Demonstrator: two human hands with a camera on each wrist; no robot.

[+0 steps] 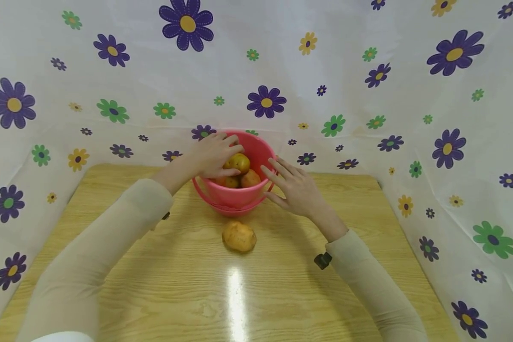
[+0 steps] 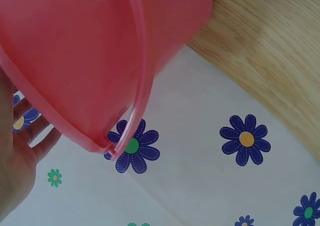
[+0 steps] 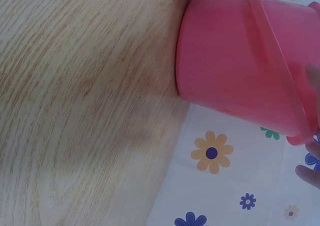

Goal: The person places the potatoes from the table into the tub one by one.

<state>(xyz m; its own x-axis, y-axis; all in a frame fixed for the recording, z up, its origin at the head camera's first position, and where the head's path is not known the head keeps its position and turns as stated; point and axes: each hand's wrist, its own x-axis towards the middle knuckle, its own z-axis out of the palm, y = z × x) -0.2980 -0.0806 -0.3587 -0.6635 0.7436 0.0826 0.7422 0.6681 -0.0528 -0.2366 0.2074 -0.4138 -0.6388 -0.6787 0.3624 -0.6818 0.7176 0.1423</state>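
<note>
In the head view, a pink bucket (image 1: 235, 194) stands at the far edge of the table with several potatoes inside. My left hand (image 1: 215, 154) reaches over its left rim, fingers spread and the thumb beside a yellow potato (image 1: 238, 163) at the top of the pile. In the left wrist view, part of my left hand (image 2: 20, 161) shows beyond the bucket's rim. My right hand (image 1: 297, 187) lies along the bucket's right side, its fingers extended at the rim. Another potato (image 1: 239, 236) lies on the table in front of the bucket.
The wooden table (image 1: 175, 294) ends just behind the bucket, against a white flowered cloth (image 1: 145, 80) that also rises on both sides. The bucket's pink handle (image 2: 145, 60) hangs down across its front. A dark wrist device (image 1: 323, 260) sits by the right sleeve.
</note>
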